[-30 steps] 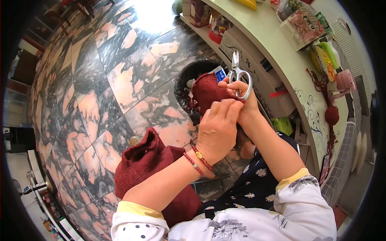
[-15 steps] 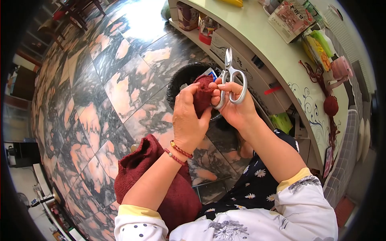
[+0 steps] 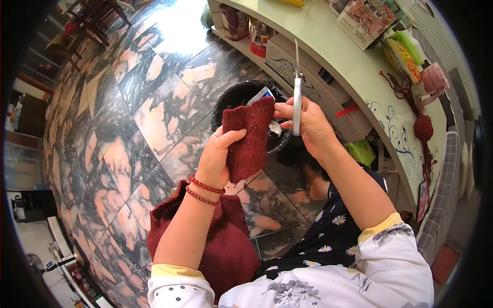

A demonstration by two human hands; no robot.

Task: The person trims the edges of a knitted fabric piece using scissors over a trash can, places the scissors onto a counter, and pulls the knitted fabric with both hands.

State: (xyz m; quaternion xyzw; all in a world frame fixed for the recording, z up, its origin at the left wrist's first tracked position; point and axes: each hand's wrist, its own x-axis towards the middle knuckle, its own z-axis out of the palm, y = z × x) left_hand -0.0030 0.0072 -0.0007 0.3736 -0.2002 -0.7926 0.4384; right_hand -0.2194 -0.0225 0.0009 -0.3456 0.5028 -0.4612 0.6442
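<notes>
My left grip (image 3: 216, 154) pinches the knit piece (image 3: 250, 136) | my right grip (image 3: 317, 129) curls round scissors (image 3: 297, 105) | step: likely checking its edges | next calls for blades clear of cloth

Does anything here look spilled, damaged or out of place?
Only the ball of red yarn on the counter looks untidy: loose strands trail from two sides. I see no spill, and no clear tear in the red cloth the left hand holds.
</notes>
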